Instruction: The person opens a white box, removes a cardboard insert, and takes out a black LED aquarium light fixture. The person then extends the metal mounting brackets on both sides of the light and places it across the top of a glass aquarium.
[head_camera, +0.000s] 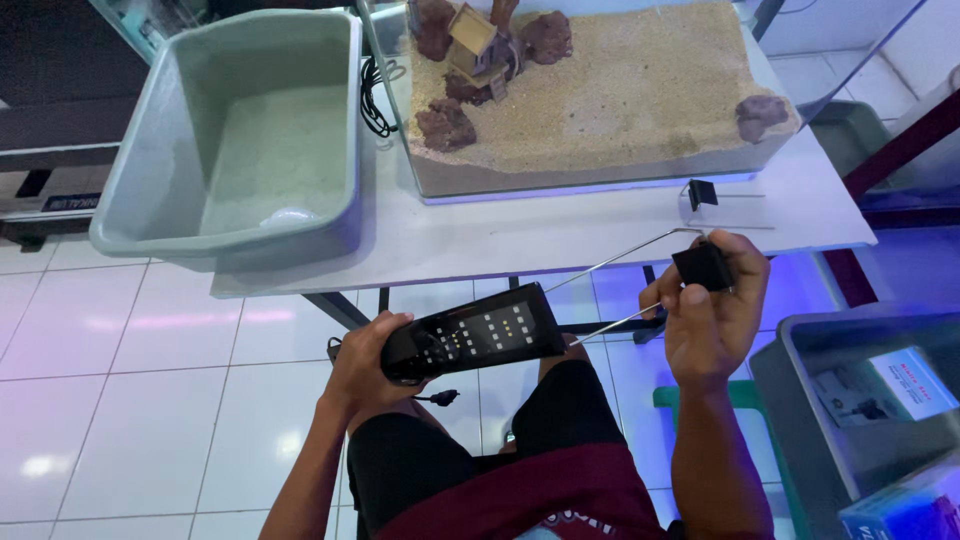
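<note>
White glossy floor tiles, tinged with violet light, lie beneath a white table (560, 235).

Item in hand: slim black LED aquarium lamp (478, 335), a flat rectangular bar, its face dotted with rows of small pale diodes; it is held low over the person's lap, below the table edge. The left hand (365, 360) is wrapped around its near end, fingers clamped on the body. A thin bent wire bracket (625, 290) of bright metal runs from the lamp's far end to a small black plastic clip (702, 266), pinched between thumb and fingers of the right hand (712, 315).

Handling: the wire looks springy; judged best kept straight, with the lamp body gripped firmly and both legs moved together.

Nearby on the table: a glass aquarium (590, 175) with sloped tan sand, rough reddish-brown rocks (446, 125) and a small wooden-look house ornament (472, 35); a second black clip (702, 193); a grey-green plastic tub (240, 130), smooth-walled, holding pale sand.
</note>
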